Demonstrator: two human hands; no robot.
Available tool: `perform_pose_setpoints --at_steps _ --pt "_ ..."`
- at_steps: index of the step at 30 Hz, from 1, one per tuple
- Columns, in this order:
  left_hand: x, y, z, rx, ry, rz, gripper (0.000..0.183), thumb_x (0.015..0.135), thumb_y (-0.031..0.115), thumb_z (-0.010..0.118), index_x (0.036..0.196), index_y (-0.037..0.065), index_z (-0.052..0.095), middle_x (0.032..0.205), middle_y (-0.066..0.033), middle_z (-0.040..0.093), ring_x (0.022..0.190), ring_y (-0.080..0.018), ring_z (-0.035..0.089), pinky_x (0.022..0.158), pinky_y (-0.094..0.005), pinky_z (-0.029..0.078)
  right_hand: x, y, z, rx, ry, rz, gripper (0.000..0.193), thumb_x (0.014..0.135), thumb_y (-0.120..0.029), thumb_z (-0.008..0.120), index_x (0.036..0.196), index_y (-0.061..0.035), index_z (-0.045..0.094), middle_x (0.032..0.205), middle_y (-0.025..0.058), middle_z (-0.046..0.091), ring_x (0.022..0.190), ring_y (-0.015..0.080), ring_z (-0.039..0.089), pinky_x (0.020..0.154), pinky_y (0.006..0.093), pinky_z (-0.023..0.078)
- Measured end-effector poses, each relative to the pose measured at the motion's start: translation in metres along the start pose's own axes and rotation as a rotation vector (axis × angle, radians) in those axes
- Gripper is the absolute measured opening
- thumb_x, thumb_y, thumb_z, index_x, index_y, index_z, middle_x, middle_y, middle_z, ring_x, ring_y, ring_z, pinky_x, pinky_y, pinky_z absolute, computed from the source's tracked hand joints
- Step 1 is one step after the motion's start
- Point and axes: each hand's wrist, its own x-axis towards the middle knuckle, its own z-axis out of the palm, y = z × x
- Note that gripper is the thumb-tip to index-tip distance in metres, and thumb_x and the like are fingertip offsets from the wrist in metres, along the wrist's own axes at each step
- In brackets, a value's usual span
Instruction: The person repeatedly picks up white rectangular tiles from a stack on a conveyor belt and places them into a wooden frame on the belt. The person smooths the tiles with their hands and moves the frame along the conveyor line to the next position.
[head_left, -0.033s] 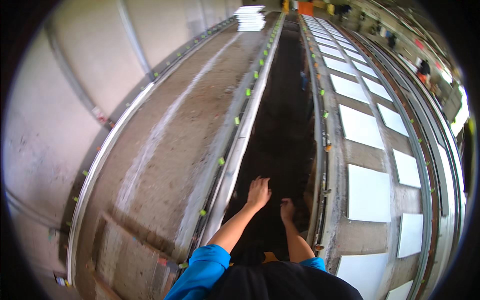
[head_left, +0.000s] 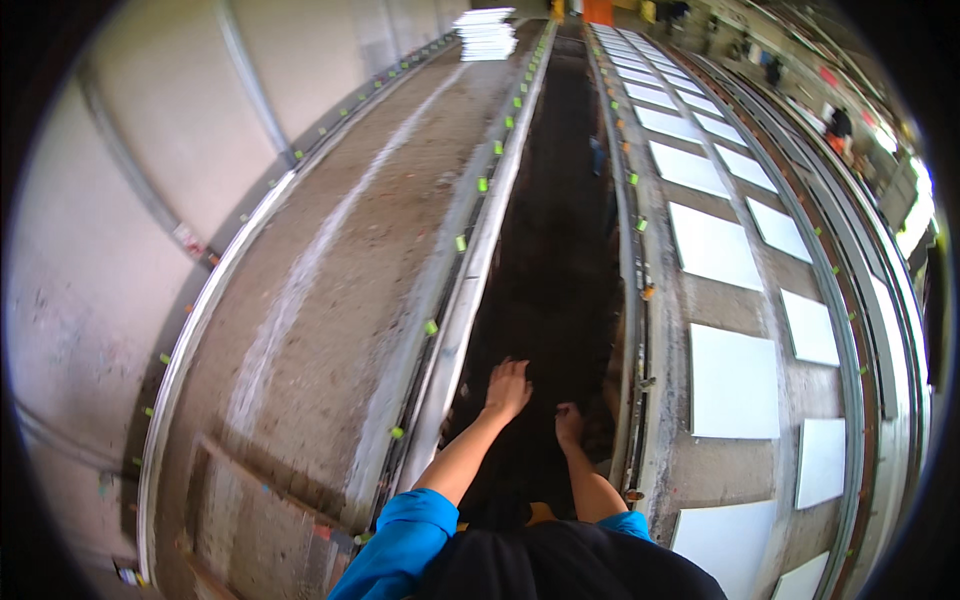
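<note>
My left hand (head_left: 509,388) hangs over the dark aisle between two long tables, its fingers spread a little and holding nothing. Beside it and slightly lower, my right hand (head_left: 568,425) is loosely curled, with no object visible in it. Neither hand touches a table. The left table's pale metal rail (head_left: 433,385) is nearest my left hand. Closest to my right hand is the edge rail (head_left: 632,400) of the right table, where white rectangular sheets (head_left: 733,382) lie flat in two rows.
A stack of white sheets (head_left: 485,36) stands far along the left table (head_left: 370,270). A wooden frame (head_left: 270,490) lies at its near end. Green clips (head_left: 460,243) line the rails. A pale wall (head_left: 150,120) runs along the left. A person (head_left: 838,128) is at the far right.
The view has shifted slightly, so tables and sheets sit a little farther left in the picture. Both hands keep nearly the same pose over the aisle.
</note>
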Motion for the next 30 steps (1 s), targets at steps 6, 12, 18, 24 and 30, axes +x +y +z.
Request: perform_pose_setpoints --at_steps 6,12,18,24,30 --pt "-0.020 -0.064 0.049 0.174 -0.254 -0.168 0.049 0.078 0.033 0.058 0.115 0.002 0.053 0.112 -0.0226 0.055 0.116 -0.0379 0.044 0.096 -0.0527 0.034 0.024 0.053 0.027 -0.339 -0.339 0.434 0.027 0.080 -0.015 0.052 0.099 0.0003 0.064 0.100 0.0235 0.063 0.099 0.0393 0.059 0.087 0.0445 0.047" --pt "0.070 -0.093 0.084 0.139 -0.363 -0.376 0.048 0.076 0.033 0.056 0.113 0.002 0.052 0.119 -0.0241 0.049 0.116 -0.0365 0.042 0.093 -0.0544 0.035 0.140 -0.005 0.040 -0.299 -0.405 0.479 0.031 0.080 -0.023 0.053 0.098 0.0000 0.065 0.104 0.0241 0.061 0.099 0.0375 0.059 0.086 0.0448 0.048" --pt "0.243 -0.101 0.101 0.045 -0.207 -0.343 0.046 0.077 0.032 0.055 0.112 0.002 0.053 0.114 -0.0212 0.053 0.111 -0.0371 0.048 0.089 -0.0512 0.041 0.280 -0.040 0.050 -0.325 -0.280 0.179 0.029 0.079 -0.021 0.050 0.090 0.0013 0.066 0.097 0.0263 0.062 0.096 0.0392 0.060 0.082 0.0457 0.048" --pt "0.343 -0.146 0.126 -0.100 -0.159 -0.296 0.036 0.078 0.029 0.055 0.101 0.002 0.060 0.093 -0.0228 0.063 0.086 -0.0376 0.062 0.076 -0.0477 0.050 0.400 -0.045 0.071 -0.422 -0.271 0.141 0.031 0.079 -0.018 0.051 0.100 0.0006 0.062 0.105 0.0247 0.060 0.099 0.0382 0.058 0.085 0.0452 0.047" --pt "0.417 -0.179 0.175 -0.201 -0.378 -0.462 0.033 0.078 0.027 0.055 0.097 0.002 0.064 0.097 -0.0230 0.063 0.089 -0.0372 0.062 0.078 -0.0469 0.050 0.487 -0.017 0.098 -0.477 -0.519 0.080 0.033 0.082 -0.022 0.049 0.104 -0.0009 0.060 0.104 0.0249 0.059 0.097 0.0398 0.057 0.083 0.0475 0.046"
